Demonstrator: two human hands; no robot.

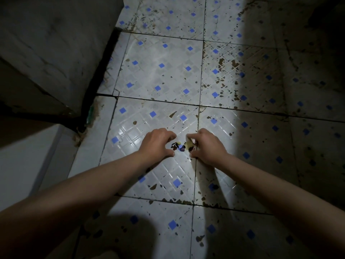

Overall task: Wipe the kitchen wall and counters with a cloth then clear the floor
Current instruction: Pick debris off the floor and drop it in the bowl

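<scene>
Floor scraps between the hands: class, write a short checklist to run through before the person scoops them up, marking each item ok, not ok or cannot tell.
1. Scraps gathered in one small pile: ok.
2. Left hand beside the pile, fingers curled: ok.
3. Right hand on the other side, pinching a pale scrap: ok.
4. Pile well lit: ok.
5. Bin or dustpan in view: not ok.
6. Rest of the floor free of stains: not ok.

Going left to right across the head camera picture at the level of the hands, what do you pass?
White cabinet side → left hand → small heap of dark and yellowish scraps on the tiled floor → right hand, pinching a yellowish piece → shadowed, stained tiles.
</scene>
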